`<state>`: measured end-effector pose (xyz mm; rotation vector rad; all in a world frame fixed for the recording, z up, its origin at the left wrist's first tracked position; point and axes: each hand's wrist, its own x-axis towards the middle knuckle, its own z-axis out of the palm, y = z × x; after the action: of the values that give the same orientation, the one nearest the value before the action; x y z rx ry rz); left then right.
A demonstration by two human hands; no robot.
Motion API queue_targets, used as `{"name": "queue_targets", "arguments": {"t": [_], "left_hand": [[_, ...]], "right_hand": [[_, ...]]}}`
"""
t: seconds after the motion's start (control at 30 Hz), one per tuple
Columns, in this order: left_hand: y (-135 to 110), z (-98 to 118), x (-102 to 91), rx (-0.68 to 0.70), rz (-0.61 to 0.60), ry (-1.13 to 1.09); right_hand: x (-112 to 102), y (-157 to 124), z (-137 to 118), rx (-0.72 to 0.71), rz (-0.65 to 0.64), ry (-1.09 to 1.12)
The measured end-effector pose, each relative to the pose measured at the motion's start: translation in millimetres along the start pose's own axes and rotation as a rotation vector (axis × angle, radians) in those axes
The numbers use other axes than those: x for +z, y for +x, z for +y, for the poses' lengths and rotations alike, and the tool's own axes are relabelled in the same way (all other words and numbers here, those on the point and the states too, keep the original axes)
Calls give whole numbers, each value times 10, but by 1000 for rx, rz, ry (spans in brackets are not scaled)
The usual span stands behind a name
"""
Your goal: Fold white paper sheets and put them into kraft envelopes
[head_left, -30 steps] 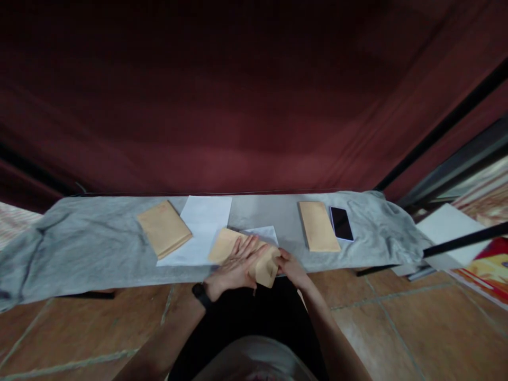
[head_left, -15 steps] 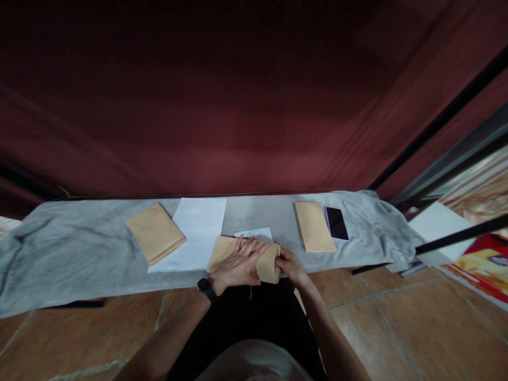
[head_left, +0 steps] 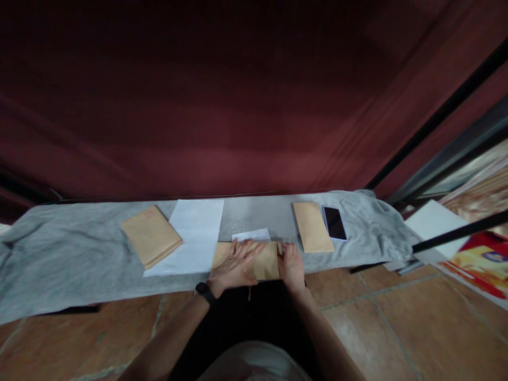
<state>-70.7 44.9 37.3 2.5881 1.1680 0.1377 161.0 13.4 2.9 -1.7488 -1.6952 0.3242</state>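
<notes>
A brown paper envelope [head_left: 268,265] lies across the front edge of the cloth-covered bench, just in front of my body. My left hand [head_left: 235,266], with a dark band on its wrist, rests flat on it with the fingers spread. At the envelope's right end, my right hand [head_left: 292,269] grips the edge with curled fingers; part of that end is hidden by the hand. A small white slip of paper [head_left: 251,234] sticks out just behind the envelope.
On the left, a stack of brown envelopes [head_left: 152,235] overlaps white sheets [head_left: 198,227]. To the right lie another brown envelope [head_left: 313,227] and a phone [head_left: 335,223]. Grey cloth [head_left: 71,254] covers the bench; a dark red panel [head_left: 238,132] rises behind.
The envelope's right end, raised and curled before, now lies flatter. My right hand has turned and moved slightly in at that end. My left hand stays pressed on the envelope.
</notes>
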Motion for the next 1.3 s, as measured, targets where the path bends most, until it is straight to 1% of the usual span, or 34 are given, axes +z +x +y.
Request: {"name": "queue_targets", "arguments": {"t": [0.07, 0.13, 0.23, 0.33, 0.43, 0.53, 0.6, 0.7, 0.77, 0.9, 1.03, 1.17, 1.3], "left_hand": [[-7, 12, 22, -11, 18, 0], [-20, 23, 36, -21, 34, 9], [-41, 39, 43, -39, 40, 28], [-56, 55, 43, -40, 58, 35], [-71, 77, 48, -31, 92, 41], [-92, 110, 58, -5, 104, 77], [-105, 131, 60, 12, 105, 103], [-120, 136, 43, 38, 97, 110], [-130, 106, 14, 52, 89, 102], [-172, -19, -75, 57, 67, 95], [-249, -107, -150, 43, 61, 88], [-312, -49, -125, 45, 70, 98], [-312, 63, -36, 50, 59, 102]], "right_hand": [[-50, 2, -51, -14, -43, -40], [-90, 16, -101, -19, -112, -23], [-129, 52, -164, 27, -166, 192], [-167, 97, -207, 130, -219, 506], [-198, 126, -225, 309, -372, 793], [-168, 111, -223, 490, -546, 1001], [-111, 81, -222, 549, -600, 1085], [-38, 35, -228, 580, -584, 1134], [-47, 17, -228, 573, -583, 1147], [-208, 7, -187, 577, -634, 1174], [-382, -9, -133, 586, -643, 1192], [-427, -41, -172, 588, -628, 1221], [-413, -44, -294, 556, -628, 1165]]}}
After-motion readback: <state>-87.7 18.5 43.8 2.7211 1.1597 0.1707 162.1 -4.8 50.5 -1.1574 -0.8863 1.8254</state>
